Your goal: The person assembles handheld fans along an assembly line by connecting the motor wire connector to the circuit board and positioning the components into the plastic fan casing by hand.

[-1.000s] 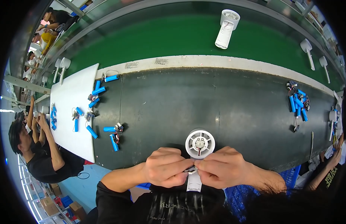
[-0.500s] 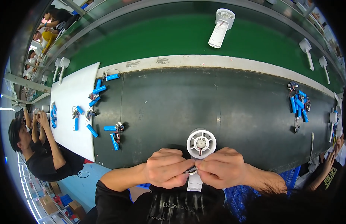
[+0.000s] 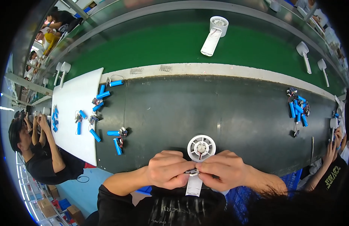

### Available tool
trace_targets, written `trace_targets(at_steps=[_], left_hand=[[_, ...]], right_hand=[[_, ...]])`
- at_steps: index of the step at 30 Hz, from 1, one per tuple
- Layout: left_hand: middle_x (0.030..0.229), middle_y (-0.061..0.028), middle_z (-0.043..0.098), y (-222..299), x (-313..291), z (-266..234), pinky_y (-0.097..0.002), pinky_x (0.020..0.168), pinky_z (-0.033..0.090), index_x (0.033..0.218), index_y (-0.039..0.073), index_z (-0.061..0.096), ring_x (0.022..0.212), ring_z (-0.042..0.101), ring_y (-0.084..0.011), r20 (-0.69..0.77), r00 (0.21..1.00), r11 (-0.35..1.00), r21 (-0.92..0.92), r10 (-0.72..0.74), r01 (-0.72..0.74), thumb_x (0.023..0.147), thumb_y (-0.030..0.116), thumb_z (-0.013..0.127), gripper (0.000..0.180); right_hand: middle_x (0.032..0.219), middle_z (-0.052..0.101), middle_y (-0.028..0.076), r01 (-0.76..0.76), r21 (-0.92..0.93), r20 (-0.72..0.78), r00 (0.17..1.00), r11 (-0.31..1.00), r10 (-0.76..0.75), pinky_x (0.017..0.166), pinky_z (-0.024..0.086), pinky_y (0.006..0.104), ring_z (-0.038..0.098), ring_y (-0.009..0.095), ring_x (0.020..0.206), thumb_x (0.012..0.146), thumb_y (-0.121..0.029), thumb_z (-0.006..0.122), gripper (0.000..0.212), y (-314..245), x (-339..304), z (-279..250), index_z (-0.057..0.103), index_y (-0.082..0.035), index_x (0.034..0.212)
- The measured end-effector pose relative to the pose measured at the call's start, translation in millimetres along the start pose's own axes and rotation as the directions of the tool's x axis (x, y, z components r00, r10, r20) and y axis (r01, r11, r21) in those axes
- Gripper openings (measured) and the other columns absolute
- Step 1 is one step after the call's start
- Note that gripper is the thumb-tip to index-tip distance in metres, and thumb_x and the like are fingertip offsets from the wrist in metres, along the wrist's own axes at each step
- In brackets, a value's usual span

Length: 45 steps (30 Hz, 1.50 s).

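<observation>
In front of my chest is a white handheld fan body (image 3: 194, 187), its round slotted head (image 3: 201, 148) pointing away from me and its open handle toward me. A small motor with thin wires shows at the head's middle. My left hand (image 3: 168, 170) is closed on the left of the fan's neck, thumb and forefinger pinching inward. From the other side my right hand (image 3: 223, 170) pinches at the same spot, fingertips nearly meeting the left ones. Between them a small dark circuit board (image 3: 192, 171) shows in part at the handle's top; the fingers hide the rest.
Blue battery cells with wired boards (image 3: 117, 140) lie left on the dark worktable (image 3: 170, 109), others on a white board (image 3: 74, 145). Another battery pile (image 3: 298, 107) is at right. Beyond a pale rail, a green conveyor belt (image 3: 152, 41) carries white fan bodies (image 3: 211, 42). Co-workers sit both sides.
The whole view has shifted slightly. My hands stay closed at the fan's neck, and a bit more of the circuit board shows. The right co-worker's hands have moved up toward a white part.
</observation>
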State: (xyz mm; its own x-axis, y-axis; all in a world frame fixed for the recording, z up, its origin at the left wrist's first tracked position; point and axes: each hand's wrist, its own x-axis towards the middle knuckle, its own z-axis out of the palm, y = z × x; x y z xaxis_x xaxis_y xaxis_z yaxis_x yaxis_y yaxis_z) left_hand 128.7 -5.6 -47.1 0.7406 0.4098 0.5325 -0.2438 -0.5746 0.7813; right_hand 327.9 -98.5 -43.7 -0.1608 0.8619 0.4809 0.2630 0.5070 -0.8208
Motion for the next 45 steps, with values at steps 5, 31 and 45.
trace_targets(at_steps=[5, 31, 45], left_hand=[[0.059, -0.012, 0.056, 1.8, 0.5, 0.4, -0.0322, 0.039, 0.037, 0.086, -0.016, 0.068, 0.042, 0.047, -0.0205, -0.008, 1.0, 1.0, 0.01, 0.003, -0.003, 0.066, 0.0, 0.06, 0.027], [0.065, -0.0139, 0.061, 0.9, -1.5, -2.5, -0.034, 0.046, 0.045, 0.092, -0.015, 0.067, 0.047, 0.053, -0.0245, 0.026, 0.998, 0.995, -0.075, -0.058, 0.06, 0.075, -0.001, 0.057, 0.024], [0.089, -0.0225, 0.069, 16.6, -4.2, -3.2, -0.0287, 0.055, 0.05, 0.113, -0.013, 0.063, 0.056, 0.06, -0.0188, 0.204, 0.643, 0.351, -0.697, -0.738, 0.625, 0.093, -0.004, 0.052, 0.025]], right_hand=[[0.074, 0.07, 0.011, 0.026, -0.04, -0.011, 1.0, 0.999, -0.026, 0.048, 0.053, 0.0276, 0.066, 0.019, 0.055, 0.069, 0.004, 0.074, 0.022, 1.0, -0.2, 1.8, 0.069, 0.002, 0.091], [0.072, 0.062, 0.006, -0.008, 0.042, -0.008, 1.0, 0.999, 0.009, 0.046, 0.046, 0.0302, 0.058, 0.02, 0.051, 0.076, -0.004, 0.077, 0.025, -0.5, -0.9, -0.2, 0.067, 0.0, 0.099], [0.073, 0.062, 0.002, -0.006, -0.415, -0.059, 0.998, 0.91, -0.02, 0.048, 0.046, 0.0292, 0.058, 0.017, 0.053, 0.071, -0.008, 0.077, 0.016, -6.9, -2.0, 1.3, 0.07, -0.006, 0.086]])
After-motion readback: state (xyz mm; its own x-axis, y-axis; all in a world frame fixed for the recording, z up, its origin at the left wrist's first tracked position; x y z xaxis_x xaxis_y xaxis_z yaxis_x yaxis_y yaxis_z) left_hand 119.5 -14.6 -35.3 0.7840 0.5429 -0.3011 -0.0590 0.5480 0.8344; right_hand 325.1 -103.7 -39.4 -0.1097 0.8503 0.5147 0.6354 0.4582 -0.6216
